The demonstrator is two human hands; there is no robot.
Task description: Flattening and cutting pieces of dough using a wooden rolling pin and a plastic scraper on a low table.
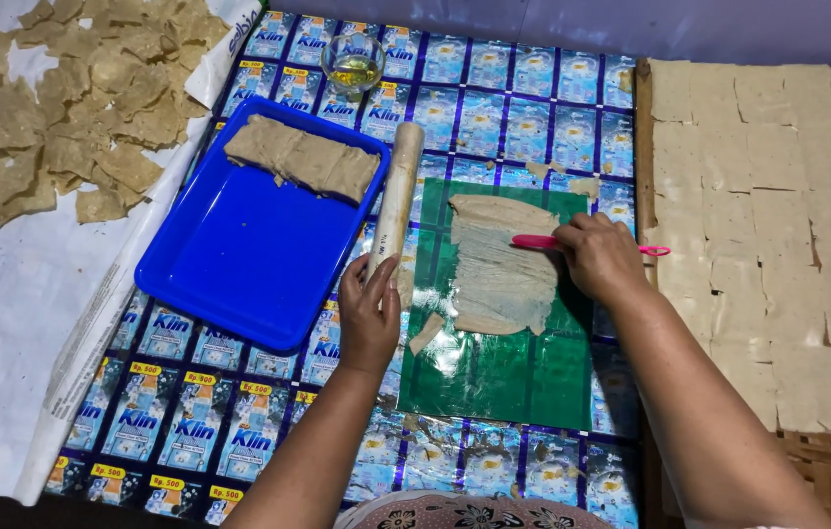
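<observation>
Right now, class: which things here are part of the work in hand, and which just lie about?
In use: right hand holding pink tool; dough sheet; green plastic sheet; left hand on rolling pin.

Lying about: blue tray; glass of oil; dried pieces; laid-out squares.

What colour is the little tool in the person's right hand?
The tool in the right hand is bright pink, clearest in the head view against the pale dough sheet.

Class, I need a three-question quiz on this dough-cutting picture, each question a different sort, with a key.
1. True or false: the blue tray holds a folded slab of dough.
2. Which hand holds the pink tool?
3. The flat dough sheet lies on: A) green mat B) white cloth C) blue tray.

Key: 1 true. 2 the right hand; the left hand rests by the rolling pin. 3 A, the green mat.
</observation>
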